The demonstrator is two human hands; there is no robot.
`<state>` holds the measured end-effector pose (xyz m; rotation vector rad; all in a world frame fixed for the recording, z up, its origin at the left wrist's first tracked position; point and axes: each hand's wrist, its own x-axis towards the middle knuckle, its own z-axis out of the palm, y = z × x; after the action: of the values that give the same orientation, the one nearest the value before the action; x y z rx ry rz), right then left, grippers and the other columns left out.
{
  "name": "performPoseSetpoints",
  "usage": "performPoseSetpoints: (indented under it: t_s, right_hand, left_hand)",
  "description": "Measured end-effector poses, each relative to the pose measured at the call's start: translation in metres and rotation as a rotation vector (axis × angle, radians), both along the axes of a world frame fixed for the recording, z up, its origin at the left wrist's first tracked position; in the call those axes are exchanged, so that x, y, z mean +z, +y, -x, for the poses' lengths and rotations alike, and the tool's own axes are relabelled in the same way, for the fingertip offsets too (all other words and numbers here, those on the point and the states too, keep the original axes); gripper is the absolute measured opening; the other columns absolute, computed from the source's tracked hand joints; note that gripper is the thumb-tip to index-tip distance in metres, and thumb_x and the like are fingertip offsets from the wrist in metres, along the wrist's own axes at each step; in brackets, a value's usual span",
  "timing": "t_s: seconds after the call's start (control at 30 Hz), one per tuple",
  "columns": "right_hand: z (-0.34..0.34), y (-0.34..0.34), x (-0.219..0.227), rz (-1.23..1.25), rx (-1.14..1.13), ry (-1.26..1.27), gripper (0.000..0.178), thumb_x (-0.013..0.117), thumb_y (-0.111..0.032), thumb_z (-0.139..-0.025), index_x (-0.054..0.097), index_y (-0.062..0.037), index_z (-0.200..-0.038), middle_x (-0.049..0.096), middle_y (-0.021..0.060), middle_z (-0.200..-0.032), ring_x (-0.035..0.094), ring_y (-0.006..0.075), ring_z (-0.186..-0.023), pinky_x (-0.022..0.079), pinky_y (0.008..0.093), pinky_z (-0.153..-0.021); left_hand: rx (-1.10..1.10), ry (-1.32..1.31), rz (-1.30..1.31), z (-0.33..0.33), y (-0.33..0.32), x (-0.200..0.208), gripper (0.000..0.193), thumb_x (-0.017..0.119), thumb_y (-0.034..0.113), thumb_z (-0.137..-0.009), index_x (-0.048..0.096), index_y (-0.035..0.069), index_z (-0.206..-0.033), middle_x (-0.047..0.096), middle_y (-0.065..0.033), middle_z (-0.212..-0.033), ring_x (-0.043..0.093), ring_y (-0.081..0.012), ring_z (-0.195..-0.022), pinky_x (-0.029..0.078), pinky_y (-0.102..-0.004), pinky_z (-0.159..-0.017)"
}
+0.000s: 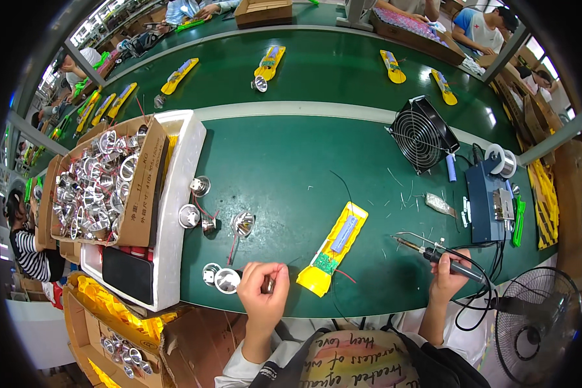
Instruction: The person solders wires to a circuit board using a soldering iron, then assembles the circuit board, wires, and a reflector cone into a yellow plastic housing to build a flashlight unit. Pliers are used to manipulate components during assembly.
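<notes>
My right hand [447,279] grips a soldering iron [427,252] by its dark handle, the tip pointing left over the green bench. Beside the tip runs a thin metal wire-like rod. My left hand [263,294] is closed in a pinch near the bench's front edge; what is in it is mostly hidden. Just left of that hand lies a silver reflector lamp cup [227,280]. Between my hands rests a yellow casing [316,280], slanted, holding a green circuit board [326,262] and a lilac battery cell [344,234]. A red wire and a dark wire stick out from it.
Several loose reflectors [244,224] lie left, beside a white foam box [186,149] with a reflector-filled carton [145,187]. Right are a square fan [424,134], a blue soldering station [485,200] and a solder spool [500,161]. More yellow casings [269,63] lie on the far belt; people work beyond.
</notes>
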<state>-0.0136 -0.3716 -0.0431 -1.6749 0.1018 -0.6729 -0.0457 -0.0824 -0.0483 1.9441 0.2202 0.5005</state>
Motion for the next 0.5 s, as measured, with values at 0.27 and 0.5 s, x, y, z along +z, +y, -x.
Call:
performPoseSetpoints:
  t_s: [0.27,0.5]
  right_hand:
    - [0.000,0.004,0.000,-0.035,-0.029,0.030,0.016,0.056,-0.010,-0.075,0.041,-0.0025,-0.075,0.044,0.0029,-0.061,0.043,0.0068,-0.042,0.038,0.0165,-0.039]
    - [0.015,0.021,0.031,0.000,-0.061,-0.111,0.023,0.055,-0.016,-0.076,0.035,-0.0041,-0.075,0.039,0.0026,-0.058,0.038,0.0065,-0.040,0.034,0.0162,-0.037]
  left_hand:
    - [0.045,-0.081,-0.087,0.015,-0.022,-0.004,0.008,0.062,-0.003,-0.064,0.057,0.002,-0.068,0.051,-0.0045,-0.063,0.044,-0.0146,-0.057,0.034,-0.0244,-0.051]
    - [0.110,-0.002,-0.129,0.014,-0.036,-0.001,0.012,0.066,0.002,-0.060,0.060,0.008,-0.067,0.048,-0.0016,-0.065,0.045,-0.0170,-0.064,0.034,-0.0279,-0.061]
